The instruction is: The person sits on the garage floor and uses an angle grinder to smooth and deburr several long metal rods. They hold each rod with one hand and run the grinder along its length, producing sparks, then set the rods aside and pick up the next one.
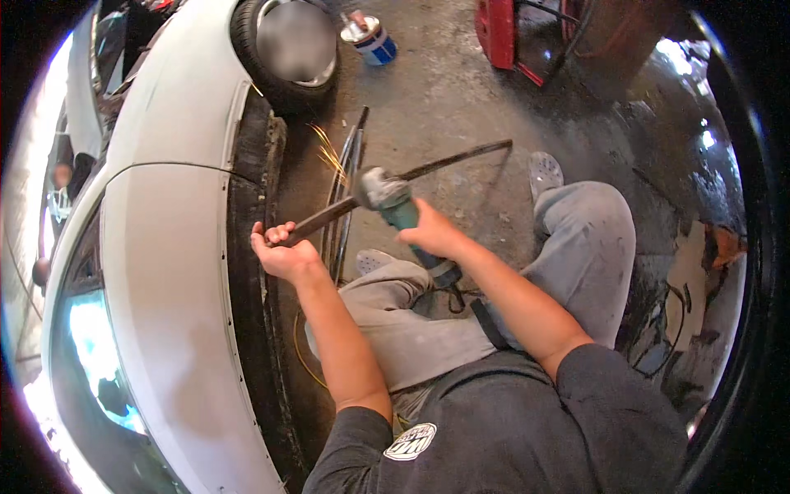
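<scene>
My right hand (434,231) is wrapped round the green body of an angle grinder (398,210), whose metal head points away from me. Its disc side meets a long dark metal bar (322,221), and yellow sparks (330,153) fly off toward the car's wheel. Closed about the near left end of that bar is my left hand (284,254), beside the car's sill. The bar slants up to the right beyond the grinder (461,160). Exactly where the disc bites is hidden by the grinder head.
A pale car body (169,222) stands along my left, its dark sill (251,206) exposed below the panel. Several thin metal strips (333,239) lie on the floor under the bar. Ahead are a wheel (284,90), a blue-and-white can (374,45) and a red metal frame (496,37).
</scene>
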`<state>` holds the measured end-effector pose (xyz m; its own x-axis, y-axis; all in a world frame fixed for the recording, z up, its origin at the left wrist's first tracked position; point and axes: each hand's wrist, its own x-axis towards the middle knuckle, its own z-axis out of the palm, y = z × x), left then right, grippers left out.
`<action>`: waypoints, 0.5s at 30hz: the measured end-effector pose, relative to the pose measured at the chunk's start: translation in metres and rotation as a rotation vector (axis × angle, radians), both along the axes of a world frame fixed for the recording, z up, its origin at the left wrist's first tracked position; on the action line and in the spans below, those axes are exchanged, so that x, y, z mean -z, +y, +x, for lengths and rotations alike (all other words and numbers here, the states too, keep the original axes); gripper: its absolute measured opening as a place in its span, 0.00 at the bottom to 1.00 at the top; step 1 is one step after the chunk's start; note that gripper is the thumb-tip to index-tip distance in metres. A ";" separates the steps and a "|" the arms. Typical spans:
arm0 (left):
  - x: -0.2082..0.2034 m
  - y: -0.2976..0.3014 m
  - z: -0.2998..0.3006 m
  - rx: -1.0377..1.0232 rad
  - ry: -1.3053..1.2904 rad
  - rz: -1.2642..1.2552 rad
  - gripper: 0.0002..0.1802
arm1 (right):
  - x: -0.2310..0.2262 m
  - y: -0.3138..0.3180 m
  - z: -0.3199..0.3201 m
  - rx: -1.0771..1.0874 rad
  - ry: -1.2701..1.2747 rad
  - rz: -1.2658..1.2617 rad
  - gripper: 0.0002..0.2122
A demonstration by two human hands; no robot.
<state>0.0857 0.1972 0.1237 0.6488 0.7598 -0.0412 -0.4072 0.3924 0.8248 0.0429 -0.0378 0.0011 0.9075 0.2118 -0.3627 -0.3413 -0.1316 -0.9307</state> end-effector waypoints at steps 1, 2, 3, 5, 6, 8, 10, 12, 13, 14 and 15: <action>-0.003 0.000 -0.001 0.010 -0.003 -0.017 0.11 | -0.022 0.003 -0.002 -0.045 0.018 0.037 0.47; -0.001 0.003 0.000 0.034 -0.025 -0.024 0.11 | -0.030 0.003 -0.002 -0.050 0.017 0.024 0.48; 0.001 0.008 0.000 0.055 -0.046 -0.031 0.11 | -0.034 0.003 -0.002 -0.058 0.016 0.012 0.48; 0.001 0.005 0.002 0.087 -0.064 -0.047 0.12 | -0.018 -0.001 0.003 -0.005 -0.021 0.017 0.46; 0.002 0.001 0.003 0.096 -0.060 -0.057 0.12 | -0.001 -0.009 0.009 0.016 0.025 0.003 0.46; 0.000 0.006 0.001 0.086 -0.055 -0.055 0.12 | 0.025 -0.025 0.021 0.031 0.112 -0.002 0.46; 0.000 0.007 0.000 0.091 -0.050 -0.048 0.12 | 0.050 -0.041 0.025 0.165 0.121 -0.003 0.41; 0.005 0.004 0.004 0.102 -0.035 -0.034 0.12 | 0.088 -0.061 0.032 0.302 0.126 -0.035 0.38; 0.005 0.007 0.003 0.106 -0.042 -0.028 0.12 | 0.091 -0.065 0.036 0.309 0.156 -0.031 0.38; 0.004 0.010 0.001 0.109 -0.049 -0.024 0.12 | 0.090 -0.071 0.039 0.316 0.185 -0.029 0.38; 0.004 0.012 -0.001 0.113 -0.056 -0.021 0.13 | 0.089 -0.073 0.042 0.324 0.215 -0.029 0.38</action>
<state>0.0847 0.2096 0.1200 0.7320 0.6810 -0.0176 -0.4045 0.4552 0.7932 0.0848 -0.1108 -0.0882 0.8284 -0.0862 -0.5535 -0.5563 -0.0106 -0.8309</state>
